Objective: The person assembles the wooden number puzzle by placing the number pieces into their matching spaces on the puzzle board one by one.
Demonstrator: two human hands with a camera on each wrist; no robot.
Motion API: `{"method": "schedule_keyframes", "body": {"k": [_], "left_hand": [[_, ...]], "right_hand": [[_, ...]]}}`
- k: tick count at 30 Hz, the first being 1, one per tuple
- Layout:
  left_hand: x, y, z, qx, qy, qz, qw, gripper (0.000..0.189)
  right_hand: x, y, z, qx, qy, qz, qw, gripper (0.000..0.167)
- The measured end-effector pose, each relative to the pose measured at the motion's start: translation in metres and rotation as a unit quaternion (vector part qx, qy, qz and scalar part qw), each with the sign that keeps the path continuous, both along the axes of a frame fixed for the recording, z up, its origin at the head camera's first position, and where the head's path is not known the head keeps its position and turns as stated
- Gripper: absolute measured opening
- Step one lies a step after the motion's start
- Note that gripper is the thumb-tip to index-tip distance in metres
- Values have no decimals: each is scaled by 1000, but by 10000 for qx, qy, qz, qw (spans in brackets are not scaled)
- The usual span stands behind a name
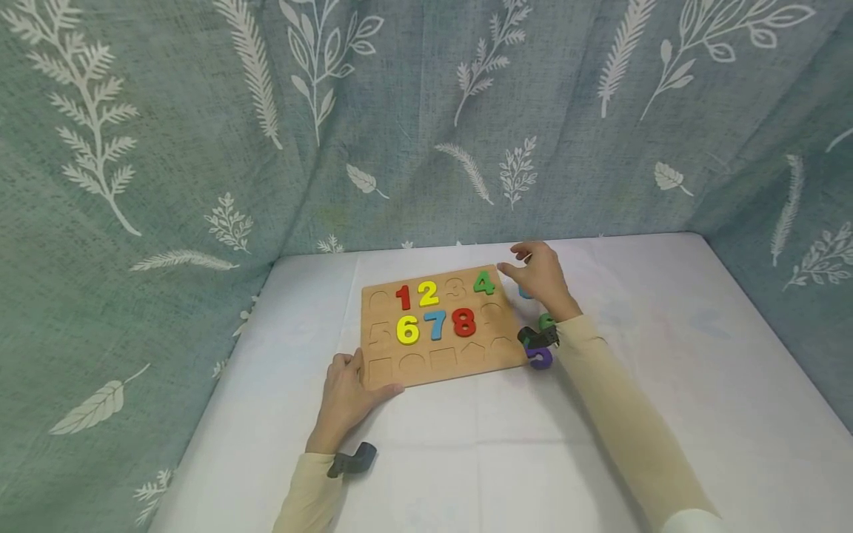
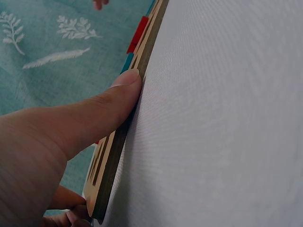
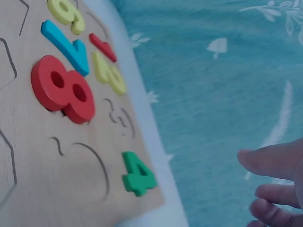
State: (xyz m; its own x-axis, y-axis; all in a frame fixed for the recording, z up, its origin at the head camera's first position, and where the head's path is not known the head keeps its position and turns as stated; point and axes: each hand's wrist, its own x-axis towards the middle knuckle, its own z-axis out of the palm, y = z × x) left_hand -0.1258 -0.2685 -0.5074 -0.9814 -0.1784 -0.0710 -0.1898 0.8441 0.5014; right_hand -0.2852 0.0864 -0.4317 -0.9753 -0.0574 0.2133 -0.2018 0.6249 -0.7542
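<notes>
A wooden number puzzle board (image 1: 426, 377) lies on the table with its outlines cut in rows. Standing on it are a red 1 (image 1: 403, 297), a yellow 2 (image 1: 429, 294), a green 4 (image 1: 484, 283), a yellow 6 (image 1: 408, 330), a blue 7 (image 1: 435, 324) and a red 8 (image 1: 463, 322). My left hand (image 1: 346, 396) grips the board's near left corner, thumb (image 2: 106, 106) along the front edge and fingers at the left side. Beyond the far right corner, near the 4, my right hand (image 1: 538, 277) hovers with loosely bent fingers and nothing between them.
To the board's right lie a blue piece (image 1: 525, 292), partly hidden by the right hand, a green piece (image 1: 546, 321) and a purple piece (image 1: 541, 358) by the right wrist. A leaf-patterned curtain (image 1: 400, 148) surrounds the white-covered table (image 1: 453, 474) behind and at both sides.
</notes>
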Motion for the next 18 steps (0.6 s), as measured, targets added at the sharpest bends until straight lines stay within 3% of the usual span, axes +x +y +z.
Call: {"method": "schedule_keyframes", "body": {"k": [9, 18], "left_hand": [[0, 1, 0, -28, 54, -36, 10000, 124], [-1, 1, -2, -16, -57, 25, 10000, 126]], "right_hand": [[18, 33, 15, -59, 204, 62, 9998, 49], [36, 73, 11, -180, 302, 76, 9994, 49]]}}
